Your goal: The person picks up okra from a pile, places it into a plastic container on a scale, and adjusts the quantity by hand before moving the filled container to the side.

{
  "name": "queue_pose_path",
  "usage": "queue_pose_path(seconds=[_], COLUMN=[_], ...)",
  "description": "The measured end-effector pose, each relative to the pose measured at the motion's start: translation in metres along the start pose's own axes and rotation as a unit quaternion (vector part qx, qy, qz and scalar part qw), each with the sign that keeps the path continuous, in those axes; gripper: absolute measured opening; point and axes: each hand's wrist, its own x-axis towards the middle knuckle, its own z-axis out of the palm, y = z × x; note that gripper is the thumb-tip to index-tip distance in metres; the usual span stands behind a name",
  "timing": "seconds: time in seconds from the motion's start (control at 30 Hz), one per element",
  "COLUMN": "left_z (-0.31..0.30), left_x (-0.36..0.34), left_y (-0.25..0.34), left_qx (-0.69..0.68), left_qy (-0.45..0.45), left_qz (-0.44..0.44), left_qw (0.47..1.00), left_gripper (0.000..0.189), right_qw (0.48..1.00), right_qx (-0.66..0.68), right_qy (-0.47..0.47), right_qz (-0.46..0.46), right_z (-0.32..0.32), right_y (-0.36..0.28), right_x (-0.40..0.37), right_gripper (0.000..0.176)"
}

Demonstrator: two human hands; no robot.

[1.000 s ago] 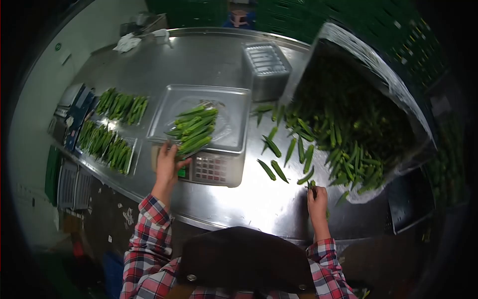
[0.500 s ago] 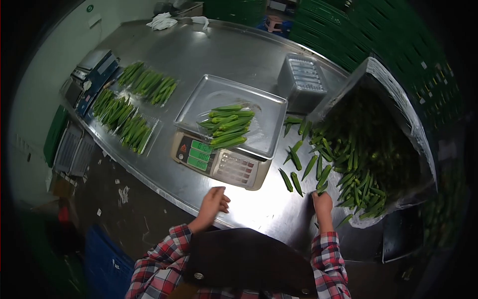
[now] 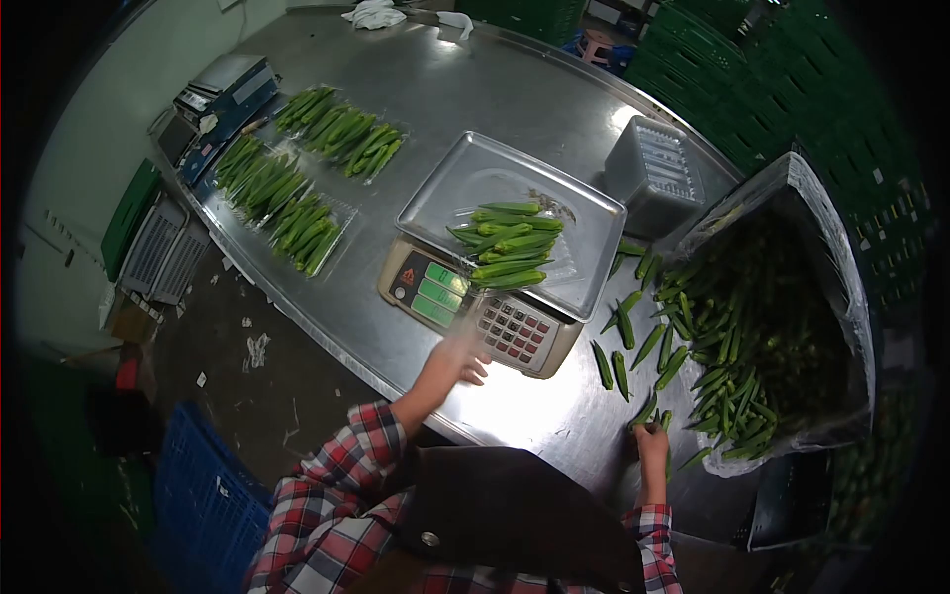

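Observation:
My left hand (image 3: 452, 368), slightly blurred, hovers at the front edge of the scale (image 3: 539, 366), close to its keypad. Its fingers look loosely apart with nothing in them. On the scale's metal pan (image 3: 455, 163) lies a clear tray of okra (image 3: 515, 243) with plastic around it. My right hand (image 3: 650, 447) is low on the right of the table, its fingers closed around okra (image 3: 645, 410), partly hidden by the hand. Loose okra pods (image 3: 648, 344) are scattered just beyond it, in front of a large plastic-lined container (image 3: 792, 188) spilling okra.
Several packed okra trays (image 3: 307, 233) lie on the left of the steel table (image 3: 396, 69). A stack of clear trays (image 3: 648, 203) stands behind the loose pods. A blue machine (image 3: 223, 104) sits at the far left, a blue crate (image 3: 203, 485) on the floor, green crates (image 3: 772, 89) behind.
My left hand has moved up toward the scale's keypad. My right hand has closed on okra pods at the table's right. The view has shifted, so the table sits farther right.

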Motion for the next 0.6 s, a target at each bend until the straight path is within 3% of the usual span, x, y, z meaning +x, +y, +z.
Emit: queue_pose_path(seconds=[0.1, 0.2, 0.37, 0.43, 0.6], left_z=[-0.002, 0.001, -0.021, -0.018, -0.036], left_x=[0.019, 0.031, 0.07, 0.061, 0.05], left_y=[0.027, 0.045, 0.033, 0.056, 0.087], left_qx=[-0.004, 0.019, 0.175, 0.148, 0.169], left_qy=[0.009, 0.027, 0.028, 0.033, 0.102], left_qz=[0.008, 0.026, 0.08, 0.065, 0.068], left_qw=[1.0, 0.999, 0.981, 0.986, 0.978], left_gripper=[0.055, 0.06, 0.055, 0.051, 0.048], right_qw=[1.0, 0.968, 0.975, 0.965, 0.907], right_qx=[0.001, 0.239, 0.195, 0.153, 0.016], right_qy=[0.007, -0.023, -0.03, -0.075, -0.112], right_qz=[-0.002, 0.074, -0.102, -0.197, -0.405], right_z=[0.002, -0.006, -0.006, 0.001, 0.046], right_y=[-0.004, -0.029, -0.136, -0.18, -0.307], right_x=[-0.001, -0.006, -0.004, 0.01, 0.034], right_gripper=[0.027, 0.021, 0.018, 0.026, 0.025])
